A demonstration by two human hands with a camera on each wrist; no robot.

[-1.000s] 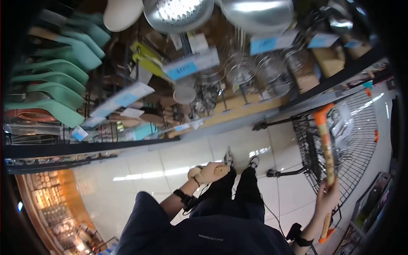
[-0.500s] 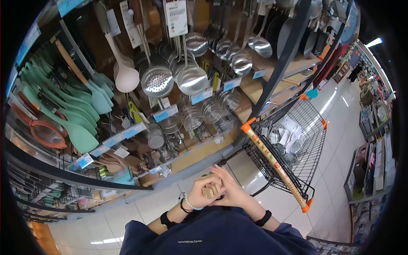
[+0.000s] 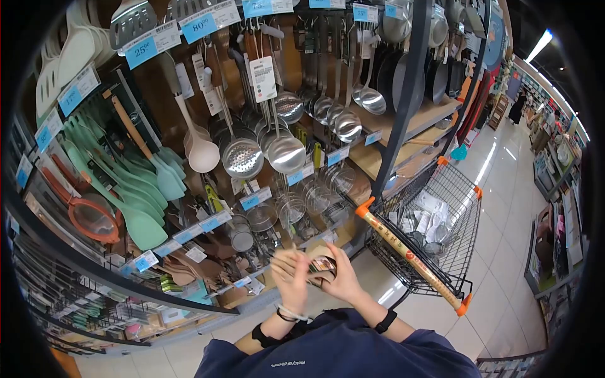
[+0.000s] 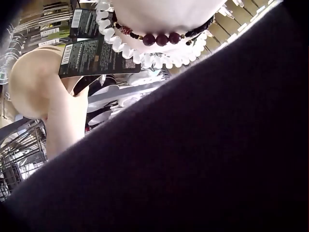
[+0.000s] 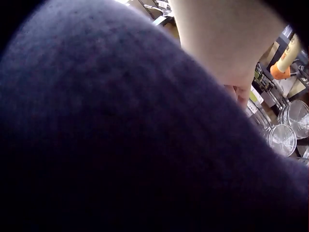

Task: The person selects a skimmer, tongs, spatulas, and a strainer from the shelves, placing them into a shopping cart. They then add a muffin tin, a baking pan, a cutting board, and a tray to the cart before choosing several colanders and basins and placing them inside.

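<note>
Both hands are raised together in front of the body in the head view. My left hand (image 3: 290,276) has its fingers curled at the left side of a pale wooden utensil (image 3: 314,251) with a dark printed label card (image 3: 323,265). On the other side, my right hand (image 3: 343,278) holds it, thumb up along the edge. In the left wrist view a round, pale wooden part (image 4: 28,87) shows beside the black label card (image 4: 99,59) and the right hand. The left hand's fingers are outside that view. Dark cloth covers most of the right wrist view.
A shopping cart (image 3: 469,252) with an orange-ended handle stands at the right, holding wrapped goods (image 3: 428,217). Ahead hang green spatulas (image 3: 142,223), steel ladles (image 3: 287,154) and wire strainers (image 3: 291,208). A black shelf post (image 3: 403,94) rises near the cart. The aisle (image 3: 488,183) runs off at the right.
The right hand has left the cart handle and joined the left hand at the wooden utensil. The hands have since turned it so the label card shows. The head view has tilted up towards the rack.
</note>
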